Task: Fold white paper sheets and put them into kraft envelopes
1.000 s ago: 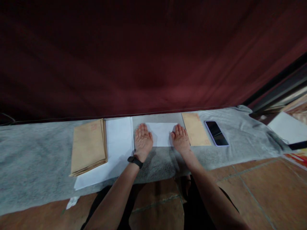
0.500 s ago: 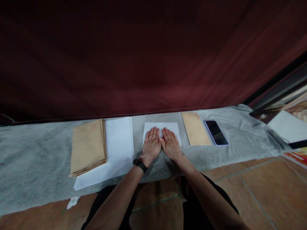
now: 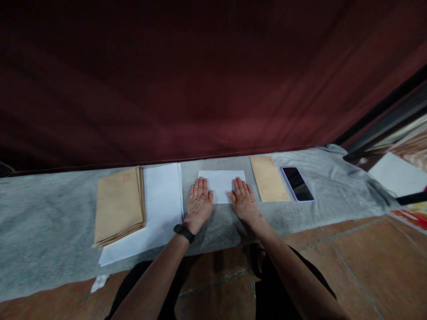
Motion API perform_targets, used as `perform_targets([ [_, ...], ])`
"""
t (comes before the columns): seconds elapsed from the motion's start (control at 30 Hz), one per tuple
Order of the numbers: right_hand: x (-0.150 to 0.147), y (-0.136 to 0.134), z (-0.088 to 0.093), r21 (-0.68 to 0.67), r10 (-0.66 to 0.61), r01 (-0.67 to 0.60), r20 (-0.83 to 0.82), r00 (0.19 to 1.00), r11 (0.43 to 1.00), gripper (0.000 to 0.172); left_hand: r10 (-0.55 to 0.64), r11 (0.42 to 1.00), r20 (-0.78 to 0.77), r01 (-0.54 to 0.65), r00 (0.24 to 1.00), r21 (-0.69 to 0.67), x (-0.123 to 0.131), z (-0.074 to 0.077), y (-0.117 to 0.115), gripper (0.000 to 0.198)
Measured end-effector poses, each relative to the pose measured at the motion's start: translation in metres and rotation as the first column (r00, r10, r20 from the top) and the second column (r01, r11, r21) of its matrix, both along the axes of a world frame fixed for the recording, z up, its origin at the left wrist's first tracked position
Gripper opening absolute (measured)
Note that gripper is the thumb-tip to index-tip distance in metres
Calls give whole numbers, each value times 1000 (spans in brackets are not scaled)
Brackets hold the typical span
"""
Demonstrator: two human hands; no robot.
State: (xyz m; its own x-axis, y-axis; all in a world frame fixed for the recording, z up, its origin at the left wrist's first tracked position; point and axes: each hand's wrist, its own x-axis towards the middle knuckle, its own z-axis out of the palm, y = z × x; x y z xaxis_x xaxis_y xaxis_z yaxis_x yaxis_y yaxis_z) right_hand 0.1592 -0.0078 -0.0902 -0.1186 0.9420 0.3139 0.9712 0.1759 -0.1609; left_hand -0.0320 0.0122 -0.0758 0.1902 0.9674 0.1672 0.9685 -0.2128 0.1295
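Note:
A small white sheet of paper (image 3: 221,182), apparently folded, lies flat in front of me on the grey cloth. My left hand (image 3: 200,201) rests palm down over its left edge, fingers straight and pointing away from me. Over the right edge lies my right hand (image 3: 244,199), also flat, its thumb out to the side. Both hands are open and press on the paper without gripping it. Its middle shows between them. A single brown envelope (image 3: 269,178) lies just right of my right hand.
To the left, a stack of brown envelopes (image 3: 118,204) partly covers larger white sheets (image 3: 163,191). A phone with a purple case (image 3: 297,184) lies right of the single envelope. Behind the grey cloth (image 3: 43,222) hangs a dark red curtain (image 3: 213,89). Tiled floor (image 3: 350,258) shows below.
My hands have slid apart, from the middle of the white paper out to its left and right edges. The view has shifted slightly.

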Motion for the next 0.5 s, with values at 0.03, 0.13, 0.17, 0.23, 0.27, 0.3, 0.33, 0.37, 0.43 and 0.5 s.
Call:
perform_targets([
  [0.03, 3, -1, 0, -3, -7, 7, 3, 1000, 1000, 59, 17, 1000, 5, -17, 1000, 2, -2, -1, 0, 59],
  [0.13, 10, -5, 3, -19, -34, 34, 2, 999, 999, 58, 70, 998, 22, -70, 997, 5, -9, -3, -2, 59],
  [0.17, 12, -6, 5, -25, -47, 47, -4, 999, 999, 58, 86, 996, 31, -86, 996, 11, -10, -2, -3, 59],
  [0.23, 14, -9, 9, -32, -67, 67, -25, 997, 997, 57, 87, 995, 51, -90, 995, 40, -10, 1, -9, 59],
  [0.27, 13, -11, 11, -34, -63, 61, -39, 997, 998, 57, 57, 996, 62, -61, 996, 61, -9, 3, -13, 60],
  [0.3, 11, -14, 14, -34, -42, 40, -57, 997, 999, 58, 6, 996, 70, -11, 998, 83, -6, 5, -19, 59],
  [0.33, 8, -17, 16, -34, -3, 1, -78, 997, 999, 58, -69, 993, 73, 62, 995, 99, -2, 6, -26, 59],
  [0.37, 4, -21, 17, -36, 50, -53, -101, 994, 998, 58, -155, 984, 72, 148, 985, 103, 3, 7, -33, 59],
  [0.43, -6, -31, 18, -42, 164, -172, -143, 976, 984, 57, -283, 957, 62, 277, 957, 87, 11, 5, -47, 58],
  [0.5, -15, -41, 16, -52, 241, -252, -163, 957, 966, 57, -332, 942, 45, 329, 942, 61, 16, 2, -57, 57],
])
